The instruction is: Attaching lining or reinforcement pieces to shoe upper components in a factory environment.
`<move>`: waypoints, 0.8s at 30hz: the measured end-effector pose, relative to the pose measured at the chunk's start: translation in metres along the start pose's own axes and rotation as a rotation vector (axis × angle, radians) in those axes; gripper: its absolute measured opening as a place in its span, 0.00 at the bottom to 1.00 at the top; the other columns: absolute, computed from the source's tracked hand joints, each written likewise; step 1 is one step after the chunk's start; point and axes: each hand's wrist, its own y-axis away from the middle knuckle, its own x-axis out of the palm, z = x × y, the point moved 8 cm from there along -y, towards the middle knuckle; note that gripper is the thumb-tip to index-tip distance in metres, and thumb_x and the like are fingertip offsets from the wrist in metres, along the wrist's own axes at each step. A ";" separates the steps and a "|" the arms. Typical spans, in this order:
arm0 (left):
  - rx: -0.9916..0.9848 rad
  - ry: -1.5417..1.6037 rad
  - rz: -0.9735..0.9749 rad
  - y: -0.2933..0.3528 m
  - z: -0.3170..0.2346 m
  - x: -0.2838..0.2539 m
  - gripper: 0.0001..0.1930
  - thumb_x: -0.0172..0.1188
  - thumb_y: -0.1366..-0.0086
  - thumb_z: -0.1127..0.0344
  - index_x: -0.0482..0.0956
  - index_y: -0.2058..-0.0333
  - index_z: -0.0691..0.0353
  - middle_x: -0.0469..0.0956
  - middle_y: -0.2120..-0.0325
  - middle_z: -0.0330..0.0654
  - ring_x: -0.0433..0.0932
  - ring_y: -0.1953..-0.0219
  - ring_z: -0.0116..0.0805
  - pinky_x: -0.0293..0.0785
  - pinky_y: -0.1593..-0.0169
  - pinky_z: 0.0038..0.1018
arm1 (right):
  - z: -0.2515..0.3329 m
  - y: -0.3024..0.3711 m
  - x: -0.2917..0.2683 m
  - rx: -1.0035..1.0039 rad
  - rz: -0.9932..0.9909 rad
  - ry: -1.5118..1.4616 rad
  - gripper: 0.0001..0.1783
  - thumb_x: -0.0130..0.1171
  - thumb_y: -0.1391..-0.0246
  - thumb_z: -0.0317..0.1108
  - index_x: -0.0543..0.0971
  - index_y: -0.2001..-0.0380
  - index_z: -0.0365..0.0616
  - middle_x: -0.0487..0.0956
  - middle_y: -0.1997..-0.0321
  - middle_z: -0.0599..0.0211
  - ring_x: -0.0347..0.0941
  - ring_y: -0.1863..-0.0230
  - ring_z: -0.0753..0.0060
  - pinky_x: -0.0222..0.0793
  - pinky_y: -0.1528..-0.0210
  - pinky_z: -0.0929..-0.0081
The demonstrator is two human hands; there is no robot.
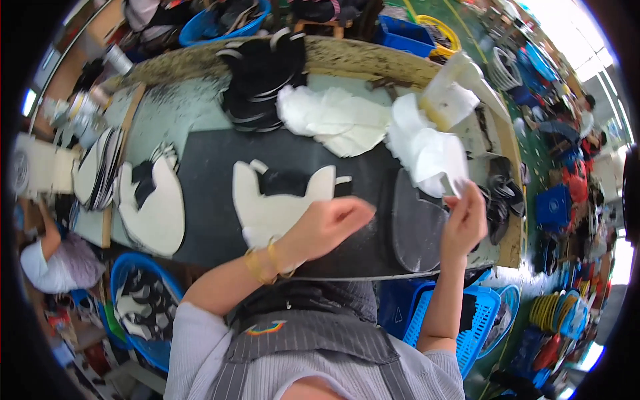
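Note:
My left hand (pixel 333 225) is closed in a loose curl above a cream shoe-upper piece (pixel 277 213) with a black middle, which lies flat on the black work mat (pixel 213 150). Whatever its fingers may hold is hidden. At the right, my right hand (pixel 465 223) is closed, its fingertips pinching the near end of a thin white cut piece (pixel 455 185). That piece lies against a pile of similar white pieces (pixel 420 137). Between my hands rests a dark, rounded flat board (pixel 419 227). More off-white thin pieces (pixel 340 117) are heaped on the mat's far edge.
Black pieces with white edging (pixel 263 87) are stacked at the back. Cream pieces (pixel 157 210) lie at left, near a wooden divider (pixel 122 167). A raised wooden rim (pixel 347 59) borders the table. Blue baskets (pixel 481 313) stand below right, and a blue tub (pixel 120 267) below left.

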 end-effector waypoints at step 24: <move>-0.206 -0.257 -0.503 0.135 0.060 -0.144 0.11 0.65 0.46 0.69 0.77 0.63 0.65 0.78 0.73 0.38 0.75 0.72 0.24 0.72 0.66 0.20 | 0.087 0.140 0.170 0.166 1.154 -0.500 0.13 0.62 0.54 0.22 0.76 0.62 0.37 0.72 0.61 0.67 0.71 0.66 0.81 0.68 0.66 0.84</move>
